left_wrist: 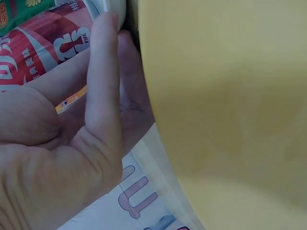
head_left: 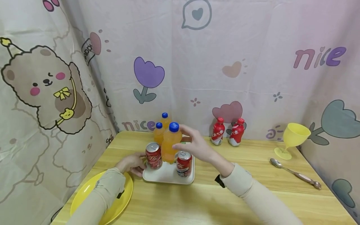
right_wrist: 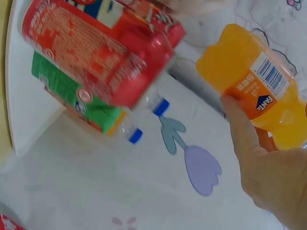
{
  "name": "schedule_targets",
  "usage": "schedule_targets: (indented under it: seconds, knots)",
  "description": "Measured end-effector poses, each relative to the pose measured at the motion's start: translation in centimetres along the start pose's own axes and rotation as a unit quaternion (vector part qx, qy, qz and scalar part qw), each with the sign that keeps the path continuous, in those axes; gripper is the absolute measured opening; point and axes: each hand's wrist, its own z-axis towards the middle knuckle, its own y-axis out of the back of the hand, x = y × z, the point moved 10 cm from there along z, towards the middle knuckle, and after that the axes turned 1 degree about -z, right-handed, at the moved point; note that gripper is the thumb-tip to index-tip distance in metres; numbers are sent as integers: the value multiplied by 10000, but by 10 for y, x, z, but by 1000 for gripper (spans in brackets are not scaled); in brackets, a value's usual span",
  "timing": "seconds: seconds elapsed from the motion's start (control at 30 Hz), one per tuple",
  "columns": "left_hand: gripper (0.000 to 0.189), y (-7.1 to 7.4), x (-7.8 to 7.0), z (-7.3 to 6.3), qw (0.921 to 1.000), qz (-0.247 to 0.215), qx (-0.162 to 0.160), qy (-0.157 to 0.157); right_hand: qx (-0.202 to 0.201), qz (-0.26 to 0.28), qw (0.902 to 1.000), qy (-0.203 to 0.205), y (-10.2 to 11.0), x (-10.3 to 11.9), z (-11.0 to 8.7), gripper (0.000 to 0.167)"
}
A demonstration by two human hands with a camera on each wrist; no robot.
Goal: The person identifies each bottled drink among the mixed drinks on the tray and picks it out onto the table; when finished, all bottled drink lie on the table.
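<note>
My right hand point(head_left: 197, 145) grips an orange soda bottle point(head_left: 169, 142) with a blue cap, upright over the white tray point(head_left: 168, 177). In the right wrist view, the Fanta label of this bottle point(right_wrist: 249, 79) faces the camera. At the tray's left edge, my left hand point(head_left: 131, 164) holds the rim, its fingers beside a red soda can point(head_left: 153, 157). Another red can point(head_left: 184, 167) stands at the tray's right front. Two more orange soda bottles point(head_left: 158, 134) are behind the held one. A green packet point(right_wrist: 72, 91) shows beside a can in the right wrist view.
A yellow plate point(head_left: 123, 200) lies at the front left, under my left forearm. Two red bottles point(head_left: 217, 132) stand along the back edge. To the right are a yellow goblet point(head_left: 293, 136) and a spoon point(head_left: 298, 175). Printed fabric point(head_left: 253, 78) hangs behind the table.
</note>
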Motion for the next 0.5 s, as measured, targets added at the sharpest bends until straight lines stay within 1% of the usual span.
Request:
schedule_targets:
  seconds: [0.1,0.3,0.5]
  knots:
    - [81,0,-1,0,10000,38,-1,-3,-111,66,9999,-8,12,7,-5,60]
    - [83,0,0,2,9999,91,-5,-51,-399,-121,9991,-93,36,11,-13,61]
    - [82,-1,1,1,9998,157,8,-116,-657,126,9977,-128,57,14,-23,61]
